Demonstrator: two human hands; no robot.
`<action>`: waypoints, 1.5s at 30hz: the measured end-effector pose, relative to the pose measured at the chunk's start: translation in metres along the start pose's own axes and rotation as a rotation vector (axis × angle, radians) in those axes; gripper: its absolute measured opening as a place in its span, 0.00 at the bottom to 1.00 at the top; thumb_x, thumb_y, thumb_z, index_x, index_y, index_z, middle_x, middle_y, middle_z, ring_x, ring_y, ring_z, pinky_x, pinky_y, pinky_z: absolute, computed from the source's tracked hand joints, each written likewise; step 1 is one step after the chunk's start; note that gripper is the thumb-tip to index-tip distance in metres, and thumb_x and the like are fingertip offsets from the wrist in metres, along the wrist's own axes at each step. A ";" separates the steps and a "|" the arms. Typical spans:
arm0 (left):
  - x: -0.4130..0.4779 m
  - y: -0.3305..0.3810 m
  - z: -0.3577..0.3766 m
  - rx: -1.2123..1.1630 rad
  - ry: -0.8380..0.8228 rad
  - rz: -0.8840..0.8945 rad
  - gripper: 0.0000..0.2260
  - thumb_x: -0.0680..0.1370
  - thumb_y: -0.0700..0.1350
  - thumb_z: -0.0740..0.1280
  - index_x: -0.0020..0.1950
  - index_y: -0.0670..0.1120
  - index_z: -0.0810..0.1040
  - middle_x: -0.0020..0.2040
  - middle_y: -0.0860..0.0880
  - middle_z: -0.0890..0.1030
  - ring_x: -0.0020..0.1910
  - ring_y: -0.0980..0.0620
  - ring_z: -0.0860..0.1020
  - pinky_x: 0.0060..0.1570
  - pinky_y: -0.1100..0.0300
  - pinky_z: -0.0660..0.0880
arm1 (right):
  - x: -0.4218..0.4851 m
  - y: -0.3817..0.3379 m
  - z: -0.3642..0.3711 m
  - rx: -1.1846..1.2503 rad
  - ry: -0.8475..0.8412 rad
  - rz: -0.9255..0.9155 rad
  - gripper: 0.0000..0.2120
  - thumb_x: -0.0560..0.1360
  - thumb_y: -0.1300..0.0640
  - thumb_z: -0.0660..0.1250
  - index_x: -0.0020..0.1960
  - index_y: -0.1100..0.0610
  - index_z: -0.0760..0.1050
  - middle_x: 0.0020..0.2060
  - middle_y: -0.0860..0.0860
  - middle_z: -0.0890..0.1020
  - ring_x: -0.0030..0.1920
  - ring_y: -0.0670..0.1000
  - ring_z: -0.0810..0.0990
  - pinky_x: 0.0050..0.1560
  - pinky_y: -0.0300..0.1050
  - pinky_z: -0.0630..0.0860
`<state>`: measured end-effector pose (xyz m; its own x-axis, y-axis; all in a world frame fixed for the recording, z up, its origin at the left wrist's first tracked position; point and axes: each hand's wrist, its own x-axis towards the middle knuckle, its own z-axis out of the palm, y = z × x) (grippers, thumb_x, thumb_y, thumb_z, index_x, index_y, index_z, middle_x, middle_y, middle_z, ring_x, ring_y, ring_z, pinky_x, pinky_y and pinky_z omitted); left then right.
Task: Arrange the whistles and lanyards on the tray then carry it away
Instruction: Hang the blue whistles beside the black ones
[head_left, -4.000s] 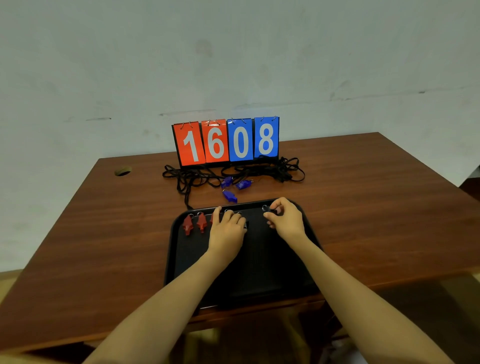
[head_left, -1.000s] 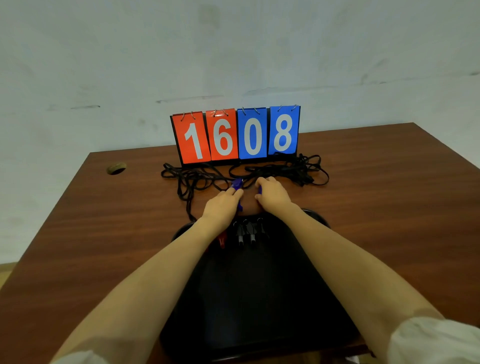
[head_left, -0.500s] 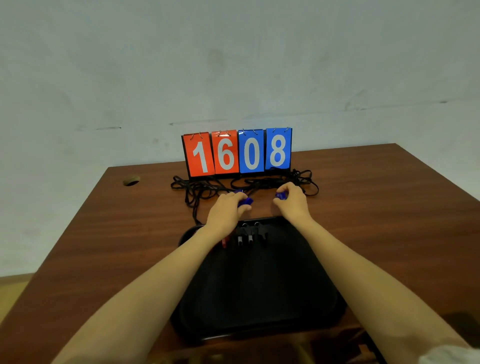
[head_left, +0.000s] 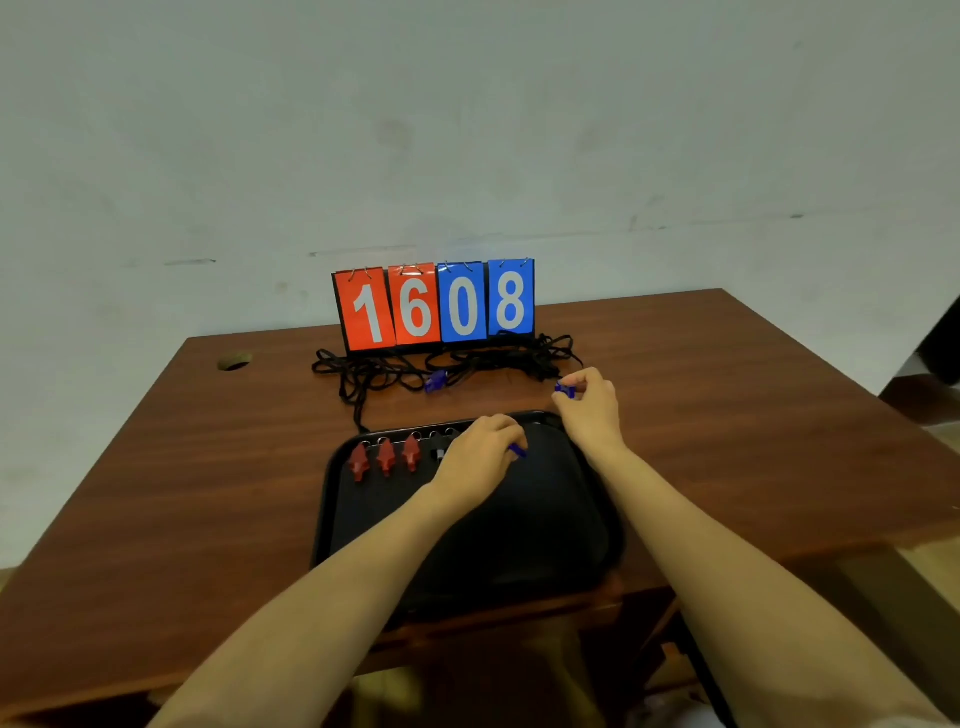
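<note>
A black tray (head_left: 324, 499) lies on the brown tabletop (head_left: 208, 493), close to its near edge. A row of whistles runs along the tray's 12 o'clock side. Three red whistles (head_left: 386, 457) lie side by side toward 11 o'clock, each with a metal ring at its far end. Just to their right are dark whistles (head_left: 440, 454), mostly hidden by the left hand, so I cannot tell their number.

The left hand (head_left: 478, 462) is over the tray near 12 o'clock, knuckles up. Its fingers are curled round a blue whistle (head_left: 518, 450), and only one end shows at the fingertips. Whether that whistle touches the tray floor cannot be told.

The right hand (head_left: 589, 405) is at the tray's 1 o'clock corner, just beyond the rim. It pinches a second blue whistle (head_left: 564, 389) between thumb and fingers, near the right end of the lanyards.

A third blue whistle (head_left: 435, 382) lies on the tabletop at 12 o'clock from the tray, among the black lanyards (head_left: 374, 371). These form a tangled heap spread from left to right, with one strand trailing toward the tray's 11 o'clock corner.

Right behind the heap a scoreboard (head_left: 436, 306) stands upright, with red cards reading 1 and 6 and blue cards reading 0 and 8. At 10 o'clock there is a round hole (head_left: 235, 361) in the tabletop, and a pale wall (head_left: 467, 130) rises beyond
</note>
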<state>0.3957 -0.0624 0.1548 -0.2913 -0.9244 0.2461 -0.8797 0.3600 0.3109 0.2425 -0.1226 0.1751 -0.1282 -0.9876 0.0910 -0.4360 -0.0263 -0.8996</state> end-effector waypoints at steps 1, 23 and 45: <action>0.000 0.002 0.002 0.013 0.000 0.016 0.10 0.77 0.38 0.65 0.57 0.45 0.78 0.63 0.48 0.74 0.63 0.50 0.72 0.61 0.56 0.71 | -0.002 0.002 -0.003 -0.005 0.004 -0.001 0.09 0.76 0.61 0.65 0.55 0.57 0.72 0.55 0.52 0.69 0.46 0.48 0.73 0.48 0.40 0.69; -0.012 -0.009 0.039 0.170 -0.026 -0.014 0.12 0.77 0.49 0.64 0.55 0.42 0.77 0.63 0.47 0.74 0.59 0.48 0.73 0.59 0.56 0.67 | -0.002 0.037 0.007 -0.024 -0.075 0.070 0.08 0.74 0.60 0.68 0.52 0.55 0.73 0.55 0.55 0.75 0.40 0.44 0.71 0.45 0.39 0.70; -0.010 -0.006 0.052 0.168 -0.006 0.154 0.17 0.72 0.54 0.70 0.55 0.44 0.79 0.57 0.47 0.81 0.57 0.48 0.79 0.61 0.55 0.71 | -0.004 0.047 0.016 -0.032 -0.101 0.082 0.06 0.74 0.61 0.67 0.49 0.54 0.72 0.54 0.57 0.75 0.39 0.44 0.72 0.34 0.33 0.67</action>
<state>0.3845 -0.0624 0.1028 -0.4291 -0.8608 0.2736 -0.8746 0.4717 0.1123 0.2367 -0.1221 0.1259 -0.0745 -0.9968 -0.0274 -0.4559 0.0585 -0.8881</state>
